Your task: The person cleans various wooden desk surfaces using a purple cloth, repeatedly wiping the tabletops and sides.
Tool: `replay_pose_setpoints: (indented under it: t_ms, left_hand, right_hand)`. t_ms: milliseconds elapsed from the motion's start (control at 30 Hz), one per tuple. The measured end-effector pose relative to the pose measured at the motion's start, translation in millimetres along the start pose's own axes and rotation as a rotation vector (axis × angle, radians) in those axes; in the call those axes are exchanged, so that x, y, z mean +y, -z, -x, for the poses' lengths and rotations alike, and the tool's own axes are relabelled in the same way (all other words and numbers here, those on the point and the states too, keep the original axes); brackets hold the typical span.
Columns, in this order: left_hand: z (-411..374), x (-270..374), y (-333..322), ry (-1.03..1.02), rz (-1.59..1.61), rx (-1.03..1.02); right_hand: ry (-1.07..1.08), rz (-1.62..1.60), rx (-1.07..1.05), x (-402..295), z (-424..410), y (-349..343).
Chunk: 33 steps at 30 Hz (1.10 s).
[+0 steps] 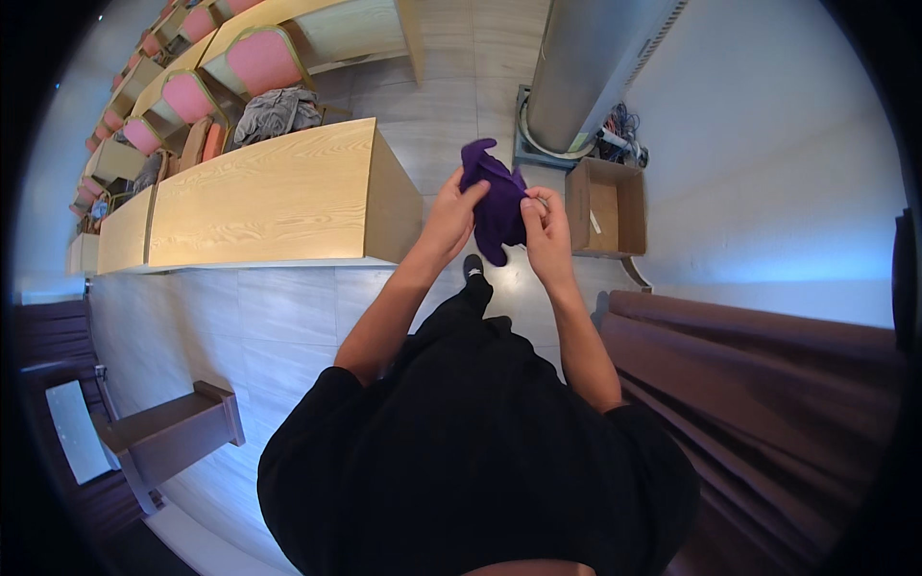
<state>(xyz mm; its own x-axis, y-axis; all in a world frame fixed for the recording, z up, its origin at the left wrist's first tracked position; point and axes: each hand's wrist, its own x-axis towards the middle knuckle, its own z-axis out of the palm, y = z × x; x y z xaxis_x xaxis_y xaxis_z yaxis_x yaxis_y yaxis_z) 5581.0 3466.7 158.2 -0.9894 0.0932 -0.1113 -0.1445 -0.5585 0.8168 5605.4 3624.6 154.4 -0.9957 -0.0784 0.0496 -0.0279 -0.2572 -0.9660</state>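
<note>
A crumpled purple cloth hangs between my two hands in front of my body, above the tiled floor. My left hand pinches its left edge, with the thumb lying on top of the fabric. At the right edge, the thumb and fingers of my right hand grip the cloth. Some folds stick up at the top, and a loose end droops below toward my shoe. Whether the cloth is a garment, I cannot tell.
To the left stands a long wooden desk, with pink chairs and a grey cloth pile behind. An open cardboard box lies ahead right, beside a large metallic column and cables. Brown curtain fabric is at right; a lectern at lower left.
</note>
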Motion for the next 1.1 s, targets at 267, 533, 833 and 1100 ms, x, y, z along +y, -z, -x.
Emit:
replay_pose_setpoints:
  t_ms: [267, 533, 833, 1100]
  left_hand:
    - [-76.6, 51.2, 55.7, -0.183, -0.071, 0.239]
    - [-119.5, 139.9, 62.8, -0.049, -0.179, -0.061]
    - [-122.6, 162.6, 32.7, 0.002, -0.959, -0.241]
    - [-103.0, 143.0, 47.2, 0.043, -1.256, 0.303]
  right_hand:
    - [-0.004, -0.334, 0.270, 28.8, -69.3, 61.2]
    - [-0.487, -0.037, -0.113, 111.3, -107.7, 90.0]
    - [0.549, 0.680, -0.928, -13.3, -278.4, -20.3]
    - [0.132, 0.215, -0.960, -18.7, -344.1, -28.2]
